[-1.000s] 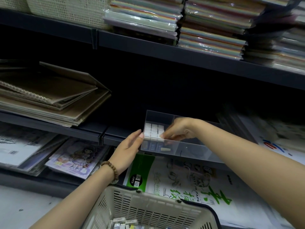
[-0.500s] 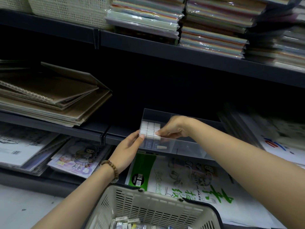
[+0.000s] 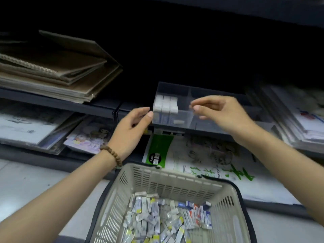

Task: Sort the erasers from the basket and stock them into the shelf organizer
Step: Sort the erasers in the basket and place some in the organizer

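A clear plastic shelf organizer (image 3: 217, 125) sits on the dark shelf. Its left compartment holds a block of white erasers (image 3: 165, 106) in rows, and one loose eraser (image 3: 178, 122) lies at the front. My left hand (image 3: 130, 128) hangs beside the organizer's left wall with loosely curled fingers, the thumb close to the wall, holding nothing. My right hand (image 3: 217, 111) hovers in front of the middle divider, fingers relaxed and empty. Below, a beige plastic basket (image 3: 145, 179) holds several wrapped erasers (image 3: 166, 218).
Brown sketchbooks (image 3: 57, 71) are stacked on the shelf at left. Paper pads (image 3: 201, 158) and a cartoon-cover book (image 3: 89, 137) lie on the lower shelf under the organizer. More stacked pads (image 3: 298, 120) sit at right. Pale floor (image 3: 29, 181) shows at lower left.
My right hand has let go of the eraser block and pulled back to the right. The camera has tilted down, showing more of the basket. My left hand has stayed beside the organizer.
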`<state>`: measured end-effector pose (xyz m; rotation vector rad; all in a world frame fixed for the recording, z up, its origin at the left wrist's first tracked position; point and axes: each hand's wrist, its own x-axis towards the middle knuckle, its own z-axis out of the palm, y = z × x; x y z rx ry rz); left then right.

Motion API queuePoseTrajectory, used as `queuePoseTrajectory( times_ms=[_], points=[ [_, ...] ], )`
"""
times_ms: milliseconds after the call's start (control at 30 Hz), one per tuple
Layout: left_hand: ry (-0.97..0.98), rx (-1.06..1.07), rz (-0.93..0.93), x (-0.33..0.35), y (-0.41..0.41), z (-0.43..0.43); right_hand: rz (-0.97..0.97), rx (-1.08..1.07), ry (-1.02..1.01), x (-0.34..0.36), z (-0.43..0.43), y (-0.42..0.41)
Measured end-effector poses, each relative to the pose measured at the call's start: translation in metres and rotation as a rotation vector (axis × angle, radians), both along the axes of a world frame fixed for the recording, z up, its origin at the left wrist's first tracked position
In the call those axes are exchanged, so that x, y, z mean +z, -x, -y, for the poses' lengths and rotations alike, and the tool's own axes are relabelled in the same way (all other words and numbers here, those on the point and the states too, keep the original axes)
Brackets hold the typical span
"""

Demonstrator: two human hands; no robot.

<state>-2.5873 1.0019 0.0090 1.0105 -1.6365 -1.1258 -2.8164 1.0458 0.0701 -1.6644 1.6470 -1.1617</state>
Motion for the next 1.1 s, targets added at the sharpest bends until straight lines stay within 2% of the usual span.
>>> queuePoseTrajectory(
  times_ms=[67,133,233,367,467,567,667,767,867,1000,1100],
  points=[
    [0.054,0.001,0.027,-0.018,-0.005,-0.018,0.192,-0.017,-0.103,-0.035,-0.032,0.011],
    [-0.009,-0.048,0.100,-0.046,-0.002,-0.036,0.241,-0.078,-0.285,-0.088,-0.057,0.021],
    [-0.266,-0.154,0.240,-0.097,0.012,-0.056,0.196,-0.193,-0.564,-0.178,-0.083,0.032],
    [-0.512,-0.238,0.507,-0.176,0.040,-0.069,0.156,-0.353,-0.781,-0.280,-0.103,0.046],
    [-0.696,-0.246,0.495,-0.228,0.066,-0.078,0.053,-0.384,-0.897,-0.334,-0.118,0.048],
    [-0.850,-0.220,0.453,-0.267,0.089,-0.083,0.085,-0.401,-0.912,-0.364,-0.126,0.042],
    [-0.965,-0.187,0.421,-0.297,0.105,-0.085,0.031,-0.505,-0.891,-0.378,-0.125,0.032],
    [-1.025,-0.166,0.405,-0.319,0.113,-0.090,0.181,-0.482,-0.789,-0.385,-0.128,0.029],
    [-1.021,-0.183,0.421,-0.329,0.116,-0.093,0.243,-0.529,-0.760,-0.387,-0.127,0.031],
    [-0.970,-0.195,0.446,-0.336,0.118,-0.091,0.153,-0.523,-0.823,-0.393,-0.117,0.030],
    [-0.893,-0.156,0.471,-0.338,0.124,-0.088,0.260,-0.479,-0.736,-0.395,-0.111,0.030]
  ],
)
